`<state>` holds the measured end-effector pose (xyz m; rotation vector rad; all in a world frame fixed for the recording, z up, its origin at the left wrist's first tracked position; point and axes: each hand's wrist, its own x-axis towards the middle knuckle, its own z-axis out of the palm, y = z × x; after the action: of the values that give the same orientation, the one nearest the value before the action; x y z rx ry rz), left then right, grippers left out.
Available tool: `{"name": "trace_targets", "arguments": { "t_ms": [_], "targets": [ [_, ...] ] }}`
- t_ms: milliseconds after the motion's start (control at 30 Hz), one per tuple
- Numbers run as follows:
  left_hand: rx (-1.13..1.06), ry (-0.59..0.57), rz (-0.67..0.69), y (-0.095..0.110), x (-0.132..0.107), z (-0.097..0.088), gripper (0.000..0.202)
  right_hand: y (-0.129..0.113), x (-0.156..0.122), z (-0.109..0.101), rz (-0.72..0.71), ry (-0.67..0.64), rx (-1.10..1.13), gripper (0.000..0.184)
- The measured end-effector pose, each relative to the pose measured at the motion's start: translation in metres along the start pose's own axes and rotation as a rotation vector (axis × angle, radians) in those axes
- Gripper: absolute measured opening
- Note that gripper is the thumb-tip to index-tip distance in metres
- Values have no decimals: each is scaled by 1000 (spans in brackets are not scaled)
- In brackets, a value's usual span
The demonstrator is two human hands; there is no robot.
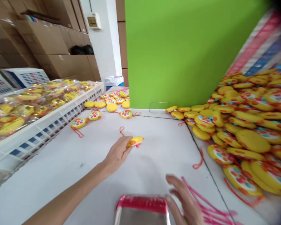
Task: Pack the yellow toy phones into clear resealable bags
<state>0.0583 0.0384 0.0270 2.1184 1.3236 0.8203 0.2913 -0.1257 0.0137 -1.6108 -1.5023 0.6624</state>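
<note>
The left hand (117, 153) pinches a yellow dotted disc (135, 141) at mid-frame, over the white worktop (154, 165). At lower right, the right hand (184, 200) is open with fingers spread, holding nothing, just beside a clear plastic bag (141, 215) with a red band and near loose pink cords (208, 209).

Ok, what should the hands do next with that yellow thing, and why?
Probably move the yellow dotted disc to the shiny plastic bag with a red strip, because the left hand is gripping it and the right hand is right beside the bag.
</note>
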Motion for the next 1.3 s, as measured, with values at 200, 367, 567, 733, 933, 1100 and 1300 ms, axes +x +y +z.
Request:
{"name": "trace_targets", "arguments": {
  "t_ms": [200,367,567,733,933,1100,1300],
  "targets": [
    [-321,-129,26,96,-61,16,28,-37,39,10,-108,-35,444,31],
    [-513,12,-111,127,-84,33,30,-44,25,9,-129,-52,729,22],
    [-474,153,-120,149,-110,48,31,-57,7,-4,-226,-15,716,18],
    [-374,243,-130,172,-127,53,32,-69,-9,-13,-249,12,749,9],
    [-403,214,-145,181,-133,54,33,-65,-21,-12,-192,37,723,8],
    [-416,175,-132,168,-137,46,28,-56,-17,-10,-134,-148,838,12],
    [-298,313,24,162,-148,42,31,-59,-27,-6,-15,-218,942,25]
  ]
}}
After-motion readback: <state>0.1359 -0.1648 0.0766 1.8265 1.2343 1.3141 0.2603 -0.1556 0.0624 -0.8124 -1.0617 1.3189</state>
